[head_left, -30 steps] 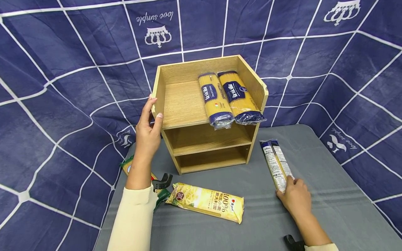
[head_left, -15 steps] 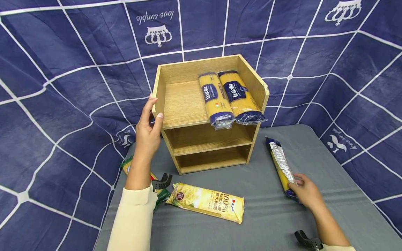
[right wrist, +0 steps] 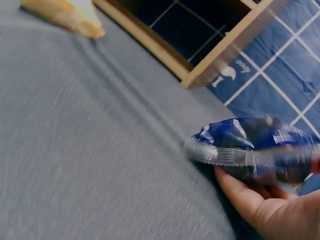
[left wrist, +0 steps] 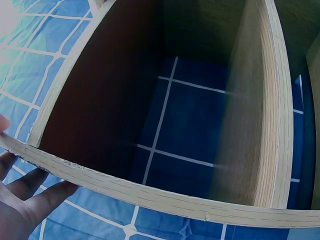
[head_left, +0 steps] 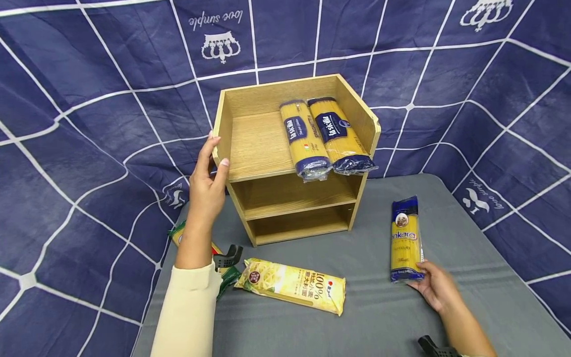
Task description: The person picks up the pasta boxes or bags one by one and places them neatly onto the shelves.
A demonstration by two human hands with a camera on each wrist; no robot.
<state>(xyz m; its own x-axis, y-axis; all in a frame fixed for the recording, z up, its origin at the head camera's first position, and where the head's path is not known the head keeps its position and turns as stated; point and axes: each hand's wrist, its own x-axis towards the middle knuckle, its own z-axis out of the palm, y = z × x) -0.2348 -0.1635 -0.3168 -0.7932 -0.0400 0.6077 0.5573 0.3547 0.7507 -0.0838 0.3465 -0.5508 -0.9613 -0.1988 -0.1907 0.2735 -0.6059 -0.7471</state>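
My left hand (head_left: 208, 191) grips the left side panel of a wooden shelf (head_left: 256, 148), with the thumb at its front edge and fingers along the outside. In the left wrist view, the fingers of that hand (left wrist: 30, 200) lie against the panel's edge. At the right, my right hand (head_left: 439, 287) holds a packet of spaghetti (head_left: 405, 243) by its near end. The blue and yellow front with "ankara" lettering faces up. The right wrist view shows the packet's blue, clear-edged end (right wrist: 250, 145), with fingers and thumb around it, close over the grey cloth.
Two spaghetti packets, one on the left (head_left: 304, 139) and one on the right (head_left: 341, 136), lie on the shelf's top. A yellow pasta packet (head_left: 294, 286) and a green-ended packet (head_left: 227, 275), partly behind my left arm, lie on the grey table (head_left: 370, 322). Blue checked cloth (head_left: 285, 39) hangs behind.
The right hand has turned the spaghetti packet over, from its white printed back to its yellow front, and shifted it slightly right. My left hand stays on the shelf.
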